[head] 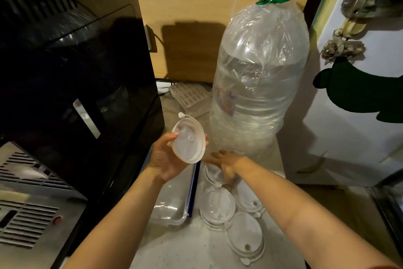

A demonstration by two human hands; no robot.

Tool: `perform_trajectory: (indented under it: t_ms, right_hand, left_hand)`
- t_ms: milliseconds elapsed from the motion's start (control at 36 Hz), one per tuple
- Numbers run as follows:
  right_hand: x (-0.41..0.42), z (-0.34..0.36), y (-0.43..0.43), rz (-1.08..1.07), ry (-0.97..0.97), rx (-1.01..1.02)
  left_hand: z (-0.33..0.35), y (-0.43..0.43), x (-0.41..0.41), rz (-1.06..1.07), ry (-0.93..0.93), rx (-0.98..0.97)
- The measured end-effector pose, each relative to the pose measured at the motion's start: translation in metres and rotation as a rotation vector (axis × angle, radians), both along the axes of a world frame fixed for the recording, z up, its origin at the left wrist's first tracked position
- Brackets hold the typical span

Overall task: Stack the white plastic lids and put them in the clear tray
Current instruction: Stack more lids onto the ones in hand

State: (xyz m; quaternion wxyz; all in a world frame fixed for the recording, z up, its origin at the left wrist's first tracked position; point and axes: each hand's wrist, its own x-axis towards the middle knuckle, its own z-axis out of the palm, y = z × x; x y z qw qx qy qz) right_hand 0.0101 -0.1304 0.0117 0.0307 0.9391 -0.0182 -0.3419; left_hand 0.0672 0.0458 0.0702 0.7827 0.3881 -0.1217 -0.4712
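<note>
The left hand (166,156) grips one white lid (189,141) above the clear tray (172,201); the right hand (226,165), fingers spread, reaches desk lids (218,206) and risks scattering them against the water bottle (257,76).

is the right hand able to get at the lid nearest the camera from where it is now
Probably yes: the right hand is over the farthest lid, and the nearest lid lies uncovered on the counter with nothing blocking the way back.

No writing can be read anywhere. The big water bottle (259,85) carries a small label (225,103), but its print is too blurred to make out.
</note>
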Motion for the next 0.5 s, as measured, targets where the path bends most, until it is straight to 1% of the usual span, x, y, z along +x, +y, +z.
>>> perform_trajectory:
  t_ms: [83, 222, 389, 500]
  right_hand:
    - [0.002, 0.001, 0.003, 0.033, 0.022, -0.005]
    - [0.000, 0.000, 0.003, 0.020, -0.039, 0.021]
    - [0.003, 0.007, -0.006, -0.033, -0.104, 0.158]
    - [-0.003, 0.028, -0.016, -0.117, -0.180, 0.264]
  left_hand:
    - [0.001, 0.002, 0.000, 0.012, -0.023, 0.015]
    - [0.001, 0.004, 0.001, 0.024, -0.025, 0.025]
    - [0.000, 0.005, 0.003, 0.033, -0.042, 0.023]
    - [0.002, 0.004, 0.005, 0.019, -0.065, 0.014]
